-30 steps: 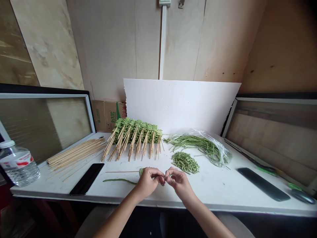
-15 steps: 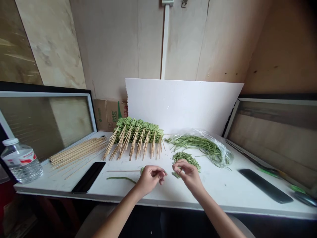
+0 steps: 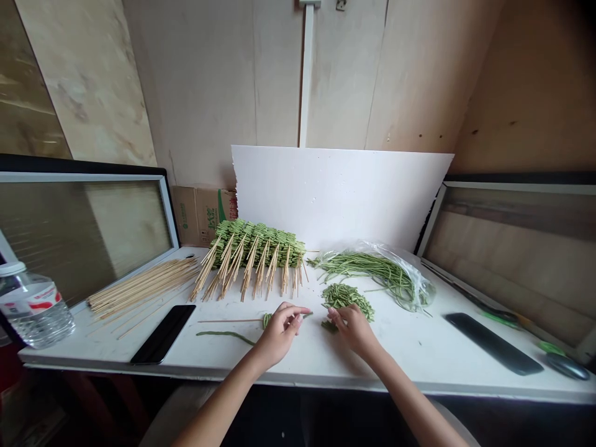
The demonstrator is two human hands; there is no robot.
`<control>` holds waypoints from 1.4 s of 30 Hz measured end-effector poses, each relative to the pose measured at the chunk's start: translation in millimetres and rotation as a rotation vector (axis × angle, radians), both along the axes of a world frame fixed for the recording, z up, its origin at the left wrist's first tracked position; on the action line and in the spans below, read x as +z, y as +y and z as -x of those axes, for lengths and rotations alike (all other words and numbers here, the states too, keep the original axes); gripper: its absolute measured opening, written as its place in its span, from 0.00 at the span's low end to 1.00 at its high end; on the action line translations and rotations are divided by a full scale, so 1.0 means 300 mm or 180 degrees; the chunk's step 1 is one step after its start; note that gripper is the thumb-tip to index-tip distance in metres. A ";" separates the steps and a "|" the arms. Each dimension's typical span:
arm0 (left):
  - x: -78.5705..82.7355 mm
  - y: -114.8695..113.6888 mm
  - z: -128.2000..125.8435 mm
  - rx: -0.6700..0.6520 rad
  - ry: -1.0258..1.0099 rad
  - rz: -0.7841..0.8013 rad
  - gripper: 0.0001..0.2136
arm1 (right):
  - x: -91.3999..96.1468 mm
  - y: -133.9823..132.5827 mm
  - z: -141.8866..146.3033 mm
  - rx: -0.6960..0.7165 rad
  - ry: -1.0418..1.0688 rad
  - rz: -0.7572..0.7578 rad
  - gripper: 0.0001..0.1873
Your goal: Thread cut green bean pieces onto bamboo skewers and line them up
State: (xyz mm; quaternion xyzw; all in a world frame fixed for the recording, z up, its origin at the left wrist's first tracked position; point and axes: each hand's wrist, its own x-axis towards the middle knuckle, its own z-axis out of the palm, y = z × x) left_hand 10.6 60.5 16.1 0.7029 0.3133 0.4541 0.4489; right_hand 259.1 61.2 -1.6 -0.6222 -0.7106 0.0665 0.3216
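Note:
My left hand [image 3: 280,332] is closed around a thin bamboo skewer [image 3: 228,321], whose bare end points left. Green bean pieces [image 3: 266,320] show on the skewer beside the hand, and a bit of green shows past my left fingertips. A long green bean [image 3: 223,334] lies on the table left of that hand. With fingers pinched together, my right hand [image 3: 352,329] rests at the near edge of a pile of short-cut bean pieces [image 3: 347,297]; what is between its fingertips is hidden.
Stacked bean skewers [image 3: 258,245] stand at the back, sticks toward me. Loose skewers [image 3: 144,285], a black phone [image 3: 164,334] and a water bottle [image 3: 35,307] are at left. Whole long beans [image 3: 372,270] lie in a clear bag; a dark long object [image 3: 493,343] lies right.
My right hand has lowered slightly onto the near edge of the bean pile. My left index finger has stretched out to the right along the skewer. The view has shifted slightly.

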 end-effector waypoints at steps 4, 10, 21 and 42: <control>-0.007 -0.001 -0.006 -0.0004 -0.0128 0.0101 0.16 | 0.067 -0.041 0.031 0.0520 0.0483 -0.0128 0.27; 0.009 -0.028 -0.019 -0.0045 -0.0020 -0.0031 0.16 | 0.126 -0.110 0.125 0.1261 0.0887 -0.0341 0.17; 0.048 -0.055 -0.013 0.0301 0.0713 -0.0634 0.06 | 0.144 -0.140 0.158 0.1362 0.0558 -0.0694 0.07; 0.060 -0.049 0.018 -0.0096 0.0618 -0.0413 0.18 | 0.119 -0.087 0.107 0.0243 0.0694 -0.0561 0.19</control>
